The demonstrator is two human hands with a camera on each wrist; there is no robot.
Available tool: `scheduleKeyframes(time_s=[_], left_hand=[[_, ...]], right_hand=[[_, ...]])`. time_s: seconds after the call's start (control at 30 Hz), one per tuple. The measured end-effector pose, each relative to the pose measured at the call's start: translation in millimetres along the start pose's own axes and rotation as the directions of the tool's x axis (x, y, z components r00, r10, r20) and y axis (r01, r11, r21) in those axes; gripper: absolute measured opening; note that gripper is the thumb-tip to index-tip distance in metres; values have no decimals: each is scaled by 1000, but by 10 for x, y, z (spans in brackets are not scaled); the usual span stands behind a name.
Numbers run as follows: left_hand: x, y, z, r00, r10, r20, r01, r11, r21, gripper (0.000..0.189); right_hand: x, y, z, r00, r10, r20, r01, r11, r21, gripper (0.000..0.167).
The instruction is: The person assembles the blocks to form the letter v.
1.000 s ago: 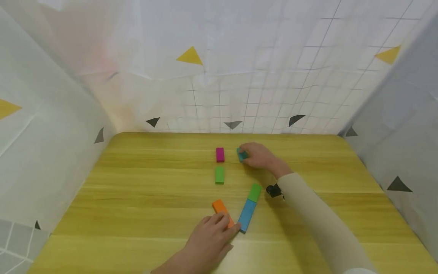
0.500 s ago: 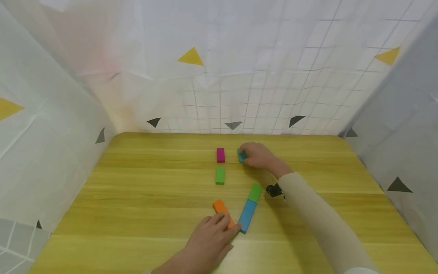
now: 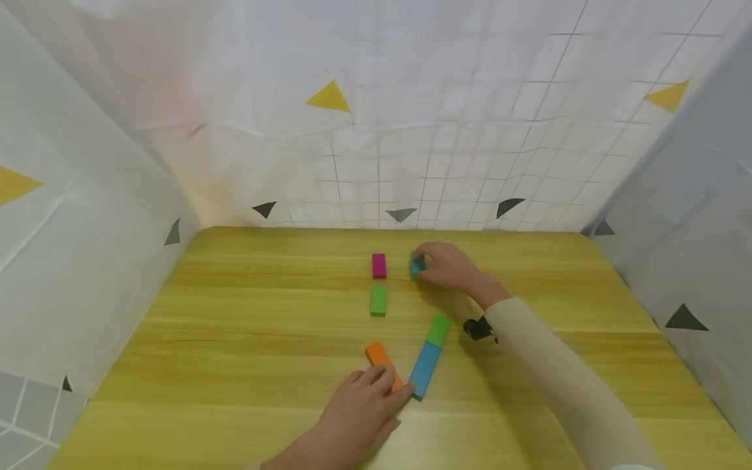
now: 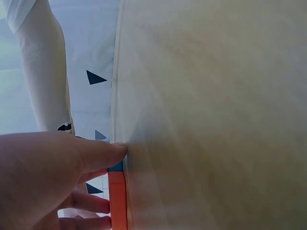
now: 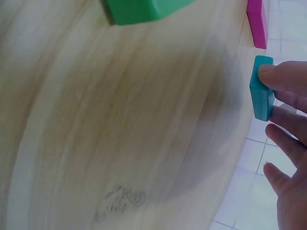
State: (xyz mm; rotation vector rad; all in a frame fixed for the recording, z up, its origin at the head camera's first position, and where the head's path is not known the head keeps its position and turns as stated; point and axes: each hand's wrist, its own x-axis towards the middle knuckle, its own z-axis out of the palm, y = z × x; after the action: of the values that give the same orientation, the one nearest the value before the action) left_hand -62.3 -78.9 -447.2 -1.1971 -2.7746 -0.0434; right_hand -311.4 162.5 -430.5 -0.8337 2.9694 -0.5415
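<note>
Head view: right hand pinches teal block near centre; left hand, loosely spread, touches orange block at lower centre.

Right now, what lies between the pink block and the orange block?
A green block lies between the pink block and the orange block, with bare tabletop on either side of it. The head view shows this.

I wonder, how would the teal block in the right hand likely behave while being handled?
The teal block looks stiff, given its straight edges. It is probably light, being small enough for the right hand to pinch. Its flat faces make rolling unlikely.
</note>
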Motion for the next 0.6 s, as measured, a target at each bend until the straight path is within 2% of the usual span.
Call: scheduleKeyframes(time_s=[0.37, 0.6], left_hand=[[-4, 6, -15, 1000, -3, -10, 3, 1000, -2, 51], [-6, 7, -4, 1000, -6, -16, 6, 1000, -7, 51]], right_hand=[[-151, -46, -99, 1000, -16, -7, 16, 1000, 25, 33], [-239, 4, -112, 999, -44, -30, 44, 999, -3, 33]])
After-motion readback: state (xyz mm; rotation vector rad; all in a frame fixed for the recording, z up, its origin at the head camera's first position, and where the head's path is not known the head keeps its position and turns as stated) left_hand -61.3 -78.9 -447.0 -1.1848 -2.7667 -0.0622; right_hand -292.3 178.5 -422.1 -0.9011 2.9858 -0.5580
